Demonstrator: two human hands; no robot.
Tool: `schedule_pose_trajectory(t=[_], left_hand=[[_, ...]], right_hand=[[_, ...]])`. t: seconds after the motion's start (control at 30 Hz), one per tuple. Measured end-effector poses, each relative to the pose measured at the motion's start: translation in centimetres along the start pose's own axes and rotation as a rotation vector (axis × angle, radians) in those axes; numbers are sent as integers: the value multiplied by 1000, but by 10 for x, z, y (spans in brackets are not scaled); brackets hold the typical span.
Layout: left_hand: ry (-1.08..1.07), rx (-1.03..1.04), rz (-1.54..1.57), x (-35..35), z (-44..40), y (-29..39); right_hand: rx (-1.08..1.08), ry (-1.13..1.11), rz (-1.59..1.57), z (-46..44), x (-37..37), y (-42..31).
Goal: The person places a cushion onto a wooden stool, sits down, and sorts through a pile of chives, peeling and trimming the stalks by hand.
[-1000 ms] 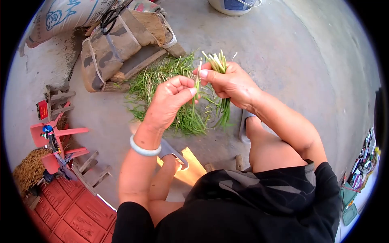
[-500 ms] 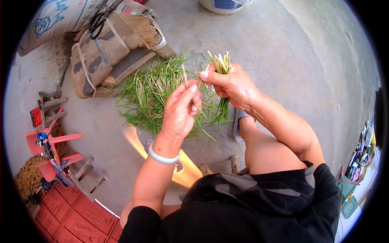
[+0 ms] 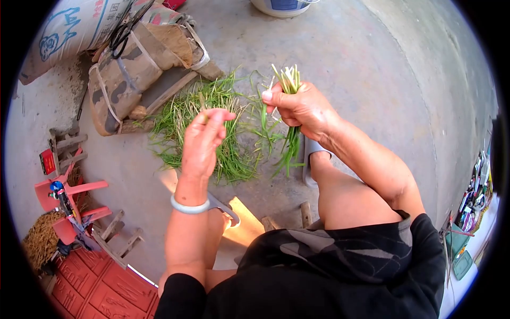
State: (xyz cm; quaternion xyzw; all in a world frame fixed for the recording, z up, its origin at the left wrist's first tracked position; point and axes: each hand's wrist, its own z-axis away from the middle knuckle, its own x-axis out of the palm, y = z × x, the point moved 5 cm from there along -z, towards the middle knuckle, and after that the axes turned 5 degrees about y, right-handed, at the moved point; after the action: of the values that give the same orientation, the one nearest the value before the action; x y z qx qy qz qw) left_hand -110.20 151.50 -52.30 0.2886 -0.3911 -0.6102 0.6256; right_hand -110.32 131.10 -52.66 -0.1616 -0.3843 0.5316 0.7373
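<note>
In my right hand (image 3: 308, 109) is a bunch of chives (image 3: 289, 80), cut pale ends upward and green leaves hanging below the fist. A loose green blade (image 3: 264, 118) hangs by the thumb and fingertips of that hand. My left hand (image 3: 204, 141), with a pale bracelet on the wrist, is apart from the bunch, above the left part of a heap of chives (image 3: 234, 157) on the floor. Its thumb and fingers are pinched, and a short pale strip (image 3: 202, 100) seems to stick up from them. The heap mixes green leaves with dry, straw-coloured bits.
A padded wooden seat (image 3: 125, 74) with black scissors (image 3: 121, 40) on it stands beyond the heap. Around lie a printed sack (image 3: 74, 32), a white bucket (image 3: 279, 8), a red plastic chair (image 3: 64, 228) and small wooden stools (image 3: 112, 226). My feet flank the heap's near side.
My left hand has moved left, away from the bunch, with the pale strip. My right hand stays almost in place, still around the chives.
</note>
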Motion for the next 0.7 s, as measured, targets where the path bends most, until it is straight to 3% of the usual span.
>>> schedule_pose_trajectory(t=[0.2,0.33,0.7], left_hand=[[-199,-106,46,48,-4,-13],[-148,-241,99,48,-1,-15],[-121,-157,38,45,4,-15]], right_hand=[[-33,7,105,-1,3,6],[50,23,25,-2,-2,9],[-6,-31,157,1,-1,8]])
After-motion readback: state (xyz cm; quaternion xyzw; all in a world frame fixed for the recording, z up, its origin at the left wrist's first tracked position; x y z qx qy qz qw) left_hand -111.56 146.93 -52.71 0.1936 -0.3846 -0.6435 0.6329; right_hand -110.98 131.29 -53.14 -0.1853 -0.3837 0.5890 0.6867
